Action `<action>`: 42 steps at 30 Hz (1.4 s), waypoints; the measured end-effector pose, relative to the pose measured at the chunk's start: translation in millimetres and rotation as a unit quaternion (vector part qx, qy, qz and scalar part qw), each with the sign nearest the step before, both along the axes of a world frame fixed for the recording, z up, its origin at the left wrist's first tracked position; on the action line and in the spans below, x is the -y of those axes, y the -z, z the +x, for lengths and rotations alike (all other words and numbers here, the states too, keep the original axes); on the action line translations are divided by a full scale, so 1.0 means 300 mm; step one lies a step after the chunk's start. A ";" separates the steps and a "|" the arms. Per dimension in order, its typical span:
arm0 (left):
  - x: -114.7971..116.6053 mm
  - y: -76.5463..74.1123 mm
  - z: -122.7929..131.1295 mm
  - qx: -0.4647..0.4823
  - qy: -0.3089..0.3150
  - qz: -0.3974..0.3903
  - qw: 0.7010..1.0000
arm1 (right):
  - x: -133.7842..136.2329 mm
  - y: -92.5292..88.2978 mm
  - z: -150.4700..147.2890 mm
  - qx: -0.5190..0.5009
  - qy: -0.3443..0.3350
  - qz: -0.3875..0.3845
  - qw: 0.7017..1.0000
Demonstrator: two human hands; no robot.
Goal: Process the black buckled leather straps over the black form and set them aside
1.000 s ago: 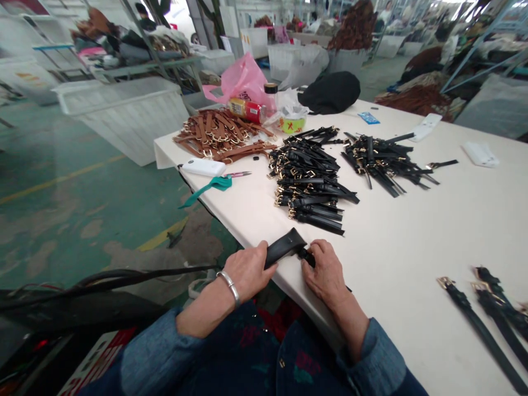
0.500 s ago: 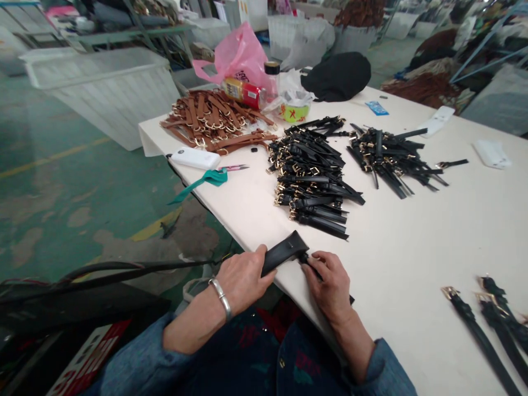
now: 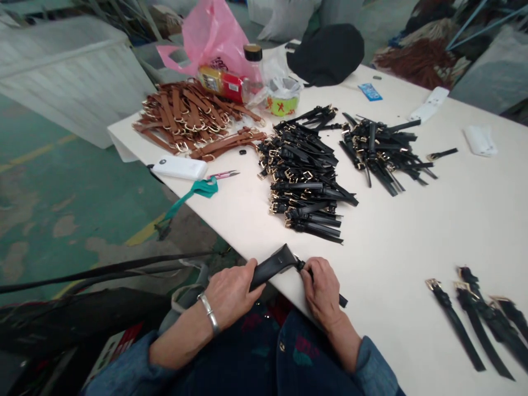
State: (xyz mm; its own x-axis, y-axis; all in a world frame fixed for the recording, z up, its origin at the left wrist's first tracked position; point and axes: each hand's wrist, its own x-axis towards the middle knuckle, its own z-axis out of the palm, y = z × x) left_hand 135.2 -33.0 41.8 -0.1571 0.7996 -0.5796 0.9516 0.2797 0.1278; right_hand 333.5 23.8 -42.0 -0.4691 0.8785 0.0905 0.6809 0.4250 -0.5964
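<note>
My left hand [image 3: 231, 291], with a silver bangle on its wrist, is closed round a wide black strap [image 3: 270, 268] at the table's near edge. The strap's far end points up and right. My right hand [image 3: 323, 286] is closed on a narrow black buckle strap [image 3: 343, 300], whose tail sticks out below the hand. The metal end of this narrow strap lies beside the wide strap's end; whether they are joined is too small to tell. Beyond my hands lies a pile of black buckle straps [image 3: 305, 181].
Brown straps [image 3: 185, 118], a white case [image 3: 180, 167], pink-handled snips [image 3: 223, 175] and green cloth [image 3: 205, 188] lie at left. Behind stand a pink bag [image 3: 214, 33], jar [image 3: 253, 66] and black cap [image 3: 328, 55]. More black straps [image 3: 383, 148] lie right, others [image 3: 456, 324] near right.
The camera view has shifted, so most table items appear farther left and the back ones higher. Both hands keep their holds, and a small gap with metal shows between the two straps' ends.
</note>
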 end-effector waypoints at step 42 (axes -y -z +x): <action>0.000 -0.006 -0.067 0.013 0.097 0.037 0.994 | -0.005 0.047 -0.077 0.053 0.092 0.041 0.994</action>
State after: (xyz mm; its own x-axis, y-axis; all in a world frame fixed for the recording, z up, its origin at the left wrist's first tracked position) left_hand 115.1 -33.0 43.7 0.0187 0.8544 -0.5193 0.9830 0.0792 0.1658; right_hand 310.4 25.4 -56.1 -0.3123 0.9419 0.1240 0.8085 0.3321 -0.4859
